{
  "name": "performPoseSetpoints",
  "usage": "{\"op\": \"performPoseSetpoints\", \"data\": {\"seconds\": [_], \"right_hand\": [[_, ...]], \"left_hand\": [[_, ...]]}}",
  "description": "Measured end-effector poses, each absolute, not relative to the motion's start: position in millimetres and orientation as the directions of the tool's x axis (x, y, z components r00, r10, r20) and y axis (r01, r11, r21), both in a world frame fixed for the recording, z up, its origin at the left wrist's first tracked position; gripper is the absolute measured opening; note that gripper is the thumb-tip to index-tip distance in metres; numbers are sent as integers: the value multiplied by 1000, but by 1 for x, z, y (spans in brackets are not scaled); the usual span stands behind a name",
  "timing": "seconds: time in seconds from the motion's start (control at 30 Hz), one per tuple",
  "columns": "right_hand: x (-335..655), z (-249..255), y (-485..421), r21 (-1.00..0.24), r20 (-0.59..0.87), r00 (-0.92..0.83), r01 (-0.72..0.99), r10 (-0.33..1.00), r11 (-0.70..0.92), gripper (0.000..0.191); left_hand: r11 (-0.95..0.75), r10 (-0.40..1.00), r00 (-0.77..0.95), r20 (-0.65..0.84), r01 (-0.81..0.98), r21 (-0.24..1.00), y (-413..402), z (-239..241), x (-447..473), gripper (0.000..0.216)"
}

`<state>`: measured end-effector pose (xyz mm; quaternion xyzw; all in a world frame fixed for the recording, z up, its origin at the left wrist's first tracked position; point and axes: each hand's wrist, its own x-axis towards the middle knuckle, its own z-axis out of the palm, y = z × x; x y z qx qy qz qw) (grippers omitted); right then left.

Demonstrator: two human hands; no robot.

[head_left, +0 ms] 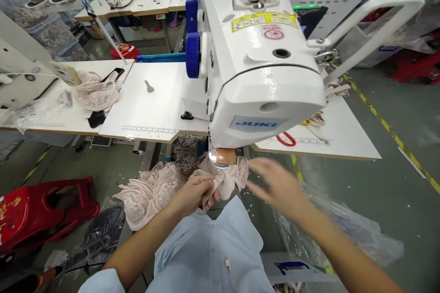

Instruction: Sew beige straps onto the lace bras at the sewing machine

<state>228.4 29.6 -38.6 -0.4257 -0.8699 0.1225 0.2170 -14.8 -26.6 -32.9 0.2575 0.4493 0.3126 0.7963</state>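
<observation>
A white JUKI sewing machine (254,55) fills the middle of the head view, its lit needle end just above my hands. My left hand (194,192) is closed on a pale pink lace garment (154,192) that hangs below the machine head and bunches toward my lap. My right hand (275,185) is blurred by motion just right of the needle area, its fingers stretched toward the lace; nothing shows in it.
White work table (151,110) with a printed ruler along its front edge, more pink lace (96,94) at its left, red-handled scissors (285,138) on the right. A red plastic stool (44,210) stands at my left, clear plastic bags (343,229) on the floor at right.
</observation>
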Motion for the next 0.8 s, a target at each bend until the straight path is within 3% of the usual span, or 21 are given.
{"op": "performPoseSetpoints", "data": {"seconds": [0.07,0.13,0.2,0.3,0.37,0.43,0.53,0.6,0.7,0.8], "right_hand": [[204,-49,7,-479,164,-732,527,662,702,29],[193,-58,-2,-558,78,-782,480,618,677,30],[194,-64,1,-597,45,-707,547,706,586,28],[209,-67,12,-693,2,-411,657,912,298,22],[214,-68,13,-856,-123,-232,517,965,15,26],[209,-70,7,-939,-316,-195,202,929,-277,29],[190,-70,-8,-805,-502,-270,-201,822,-558,28],[177,-66,-18,-722,-525,-310,-331,793,-608,28],[166,-52,-24,-709,-460,-365,-399,810,-582,28],[167,-32,-17,-816,-333,-382,-341,862,-466,31]], "left_hand": [[694,669,482,-567,-131,708,-25,-27,-14,21],[612,700,456,-549,13,791,-26,-27,-15,24],[429,851,284,-442,111,896,-31,-35,-19,25],[168,986,-25,-166,178,970,-47,-66,-21,20],[166,986,14,-168,103,981,-61,-91,-12,32],[344,922,231,-310,-125,931,-71,-111,5,62],[608,786,479,-391,-483,630,-79,-120,34,99],[571,821,455,-344,-644,509,-81,-111,45,104],[334,941,282,-186,-693,639,-84,-92,41,96],[-2,972,210,101,-425,905,-82,-78,20,94]]}}
